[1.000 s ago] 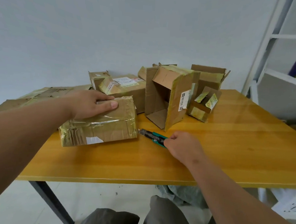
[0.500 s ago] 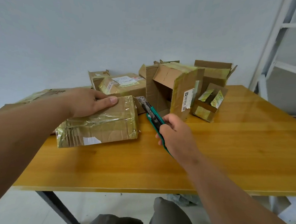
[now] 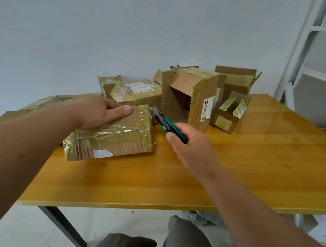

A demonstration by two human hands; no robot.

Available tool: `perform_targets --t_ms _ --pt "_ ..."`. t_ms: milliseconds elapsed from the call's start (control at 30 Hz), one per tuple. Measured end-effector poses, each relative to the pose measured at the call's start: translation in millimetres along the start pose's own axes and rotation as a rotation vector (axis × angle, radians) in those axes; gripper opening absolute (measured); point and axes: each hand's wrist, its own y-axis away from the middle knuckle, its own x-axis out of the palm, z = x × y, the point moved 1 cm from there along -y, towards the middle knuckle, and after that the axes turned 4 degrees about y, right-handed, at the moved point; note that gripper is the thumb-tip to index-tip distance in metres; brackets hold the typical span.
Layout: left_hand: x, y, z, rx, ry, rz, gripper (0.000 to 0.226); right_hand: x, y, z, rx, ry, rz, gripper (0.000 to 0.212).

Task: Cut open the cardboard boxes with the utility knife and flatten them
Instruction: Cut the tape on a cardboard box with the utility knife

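**While most boxes wait, the knife reaches the first taped corner**

Although the cut has barely begun, everything is set for it: the taped box [image 3: 110, 135] lies flat near the front left of the desk [image 3: 250, 175], sealed all round in glossy tape. The left hand [image 3: 100, 111] rests across its top, fingers fairly straight and the thumb laid along the upper face, pressing it down rather than gripping it. The right hand [image 3: 187, 145] is curled round the green handle of the utility knife [image 3: 166, 123], whose blade end sits at the box's far right top corner; whether the edge has bitten into the tape I cannot tell.

As for what is done, some flattened cardboard [image 3: 46, 102] appears to lie at the far left behind the forearm, so a little of the work may be finished. Much remains by my reckoning. Behind the knife stands an opened box on its side [image 3: 199, 98], flaps loose but not yet flattened. A labelled box [image 3: 139, 93] behind the left hand looks sealed. A small box [image 3: 229, 111] with yellow tape and a taller open box [image 3: 236, 80] stand at the back right, both unflattened.
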Motion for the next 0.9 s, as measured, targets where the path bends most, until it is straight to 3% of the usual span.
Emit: perform_targets --t_ms 333,567,733,900 --pt "-2.4 0.3 -6.3 -0.005 -0.040 0.019 0.102 3.7 -3.0 -8.0 -0.037 0.079 0.009 0.029" --pt "-4.2 2.6 -6.7 0.039 -0.077 0.020 0.113 6.9 9.6 -9.2 -0.077 0.236 -0.018 0.028" --pt "-4.1 1.9 -11.2 0.040 -0.039 0.053 0.088 4.6 22.2 -12.5 -0.042 0.299 0.046 0.035" --pt "-6.8 0.5 -8.1 0.063 -0.048 0.068 0.114 4.3 24.5 -14.2 -0.061 0.343 0.045 0.045"
